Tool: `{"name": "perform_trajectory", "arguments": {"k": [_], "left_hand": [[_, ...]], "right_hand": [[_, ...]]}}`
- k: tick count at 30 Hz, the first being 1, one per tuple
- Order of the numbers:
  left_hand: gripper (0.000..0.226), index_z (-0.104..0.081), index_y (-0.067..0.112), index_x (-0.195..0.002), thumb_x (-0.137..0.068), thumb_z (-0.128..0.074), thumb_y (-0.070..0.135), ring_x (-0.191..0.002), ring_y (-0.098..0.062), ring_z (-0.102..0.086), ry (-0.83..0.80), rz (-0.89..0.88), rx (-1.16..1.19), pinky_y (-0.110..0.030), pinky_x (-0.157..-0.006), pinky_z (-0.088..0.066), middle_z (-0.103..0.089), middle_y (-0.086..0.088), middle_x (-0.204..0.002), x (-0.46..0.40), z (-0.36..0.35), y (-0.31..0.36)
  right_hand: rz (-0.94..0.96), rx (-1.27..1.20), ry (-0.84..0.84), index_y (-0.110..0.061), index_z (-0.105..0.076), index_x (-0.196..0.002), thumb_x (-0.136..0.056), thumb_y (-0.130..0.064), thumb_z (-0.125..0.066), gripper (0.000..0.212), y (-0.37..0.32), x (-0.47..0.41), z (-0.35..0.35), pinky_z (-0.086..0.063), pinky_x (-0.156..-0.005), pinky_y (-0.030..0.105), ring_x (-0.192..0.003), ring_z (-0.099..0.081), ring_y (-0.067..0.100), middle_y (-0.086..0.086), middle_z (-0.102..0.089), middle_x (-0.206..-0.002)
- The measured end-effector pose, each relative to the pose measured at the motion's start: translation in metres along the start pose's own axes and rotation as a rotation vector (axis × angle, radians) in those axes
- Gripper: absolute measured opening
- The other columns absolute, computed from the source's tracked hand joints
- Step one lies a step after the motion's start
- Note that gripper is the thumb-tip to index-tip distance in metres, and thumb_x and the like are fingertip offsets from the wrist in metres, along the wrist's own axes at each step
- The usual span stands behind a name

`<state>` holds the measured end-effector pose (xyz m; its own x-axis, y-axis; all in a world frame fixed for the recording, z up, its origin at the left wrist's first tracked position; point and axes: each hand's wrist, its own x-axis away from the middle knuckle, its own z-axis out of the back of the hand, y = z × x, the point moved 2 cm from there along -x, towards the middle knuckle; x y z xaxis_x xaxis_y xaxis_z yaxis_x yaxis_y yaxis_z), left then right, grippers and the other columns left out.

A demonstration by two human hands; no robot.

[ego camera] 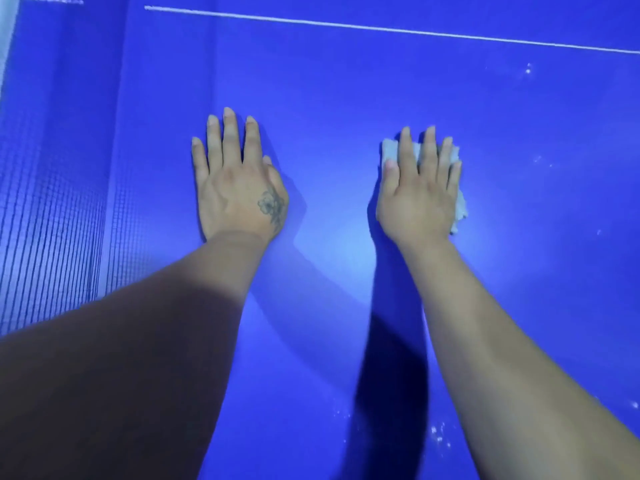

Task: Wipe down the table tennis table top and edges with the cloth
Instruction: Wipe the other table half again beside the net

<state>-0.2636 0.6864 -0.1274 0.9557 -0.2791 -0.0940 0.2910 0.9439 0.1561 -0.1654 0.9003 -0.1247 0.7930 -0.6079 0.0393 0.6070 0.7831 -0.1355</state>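
Two flat hands: left hand bare on blue surface, right hand with fingers spread, pressing cloth; could skip white specks nearby.

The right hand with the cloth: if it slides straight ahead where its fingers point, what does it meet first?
Probably only bare table top until the white line; the right hand pressing the cloth has nothing else ahead.

Games or rec room, by the look of it: blue table tennis worktop with white line, net mesh at left.
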Motion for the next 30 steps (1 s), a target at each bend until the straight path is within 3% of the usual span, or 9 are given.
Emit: {"name": "perform_trajectory", "arguments": {"k": [4,9,14,19,22,30], "left_hand": [[0.062,-0.030,0.015,-0.167,-0.108,-0.027,0.034,-0.165,-0.031,-0.010,-0.009,-0.013,0.053,-0.053,-0.134,-0.007,-0.019,-0.011,-0.177,0.001,0.003,-0.002],[0.062,-0.050,0.011,-0.155,-0.102,-0.027,0.033,-0.164,-0.032,-0.014,0.004,0.017,0.245,-0.051,-0.134,-0.006,-0.034,-0.012,-0.171,0.016,0.015,-0.009],[0.060,-0.045,0.011,-0.158,-0.104,-0.034,0.035,-0.164,-0.032,-0.015,-0.024,0.000,0.154,-0.055,-0.133,-0.011,-0.032,-0.013,-0.172,0.105,0.036,-0.020],[0.061,-0.034,0.021,-0.167,-0.110,-0.035,0.045,-0.165,-0.031,-0.010,-0.109,-0.036,0.054,-0.058,-0.131,-0.014,-0.022,-0.009,-0.177,0.226,0.047,-0.039],[0.063,-0.028,0.026,-0.169,-0.111,-0.029,0.050,-0.166,-0.030,-0.006,-0.134,-0.023,0.001,-0.057,-0.132,-0.013,-0.017,-0.006,-0.178,0.242,0.044,-0.042],[0.059,-0.033,0.028,-0.167,-0.110,-0.031,0.043,-0.165,-0.030,-0.011,-0.052,-0.019,0.017,-0.057,-0.131,-0.013,-0.021,-0.005,-0.177,0.237,0.036,-0.042]], "right_hand": [[0.013,-0.007,0.004,-0.029,-0.014,-0.172,-0.115,-0.047,-0.018,0.060,-0.035,-0.014,-0.007,0.003,-0.134,0.050,-0.167,0.004,0.030,0.006,-0.006,-0.180],[0.231,-0.028,0.037,-0.032,-0.029,-0.169,-0.112,-0.050,-0.018,0.061,-0.060,0.047,-0.006,-0.005,-0.134,0.050,-0.166,-0.009,0.031,0.003,-0.022,-0.178],[0.326,-0.048,0.021,-0.030,-0.035,-0.168,-0.114,-0.048,-0.024,0.057,-0.040,0.131,-0.007,-0.008,-0.134,0.050,-0.166,-0.008,0.035,0.006,-0.020,-0.178],[0.204,-0.060,-0.026,-0.022,-0.024,-0.171,-0.113,-0.052,-0.027,0.065,0.025,0.169,0.004,-0.006,-0.135,0.051,-0.167,0.002,0.032,0.013,-0.003,-0.180],[0.171,-0.035,-0.066,-0.021,-0.018,-0.172,-0.111,-0.057,-0.020,0.070,0.044,0.169,0.009,-0.006,-0.135,0.050,-0.167,0.005,0.028,0.011,-0.002,-0.180],[0.009,0.002,0.000,-0.021,-0.013,-0.173,-0.110,-0.052,-0.017,0.071,-0.016,0.119,-0.006,0.002,-0.133,0.054,-0.165,0.005,0.039,0.019,0.000,-0.179]]}}
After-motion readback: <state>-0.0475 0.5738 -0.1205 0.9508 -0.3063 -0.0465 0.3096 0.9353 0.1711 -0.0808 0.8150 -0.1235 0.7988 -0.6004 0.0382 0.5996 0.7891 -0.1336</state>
